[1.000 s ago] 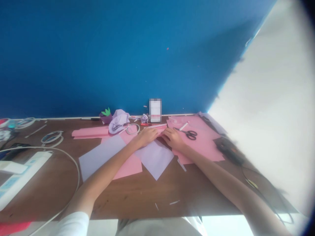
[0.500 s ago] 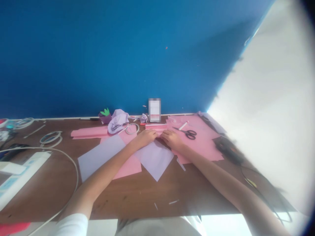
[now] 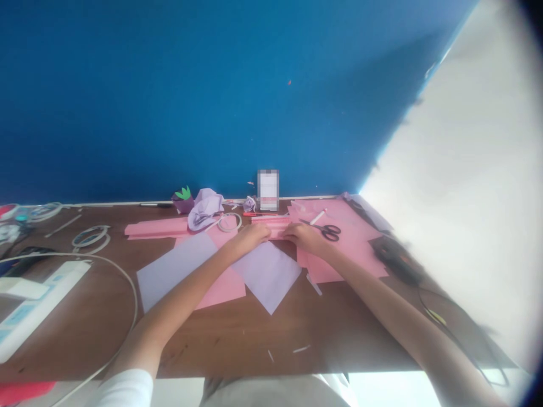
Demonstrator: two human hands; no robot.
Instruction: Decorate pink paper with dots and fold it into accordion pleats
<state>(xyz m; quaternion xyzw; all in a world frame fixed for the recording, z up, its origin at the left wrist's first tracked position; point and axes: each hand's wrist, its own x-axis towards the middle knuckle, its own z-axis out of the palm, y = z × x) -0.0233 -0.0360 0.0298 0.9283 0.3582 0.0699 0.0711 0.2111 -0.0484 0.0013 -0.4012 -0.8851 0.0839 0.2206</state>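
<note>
A folded pink paper strip (image 3: 278,228) lies crosswise between the person's 2 hands, its middle bare in the gap between their fingertips. The left hand (image 3: 254,235) covers the near left part of the strip, and its far edge shows just beyond the knuckles. The right hand (image 3: 306,237) reaches in from the other side, fingers bent down at the strip's right end. Both hands are at the paper, set apart from each other; whether the fingers pinch it or only press on it cannot be told, as the undersides are hidden.

A pale purple sheet (image 3: 269,277) extends from beneath the left hand toward the person, 1 corner pointing at the near edge of the wooden table (image 3: 220,345). Beyond the strip is a red pen (image 3: 257,214), and behind that a phone (image 3: 268,189) stands upright near the blue wall (image 3: 237,102). Just right of the right hand, black-handled scissors (image 3: 324,228) and a white marker (image 3: 318,216) lie on pink sheets (image 3: 352,254). Crumpled purple paper (image 3: 206,209) sits left of the strip.
</note>
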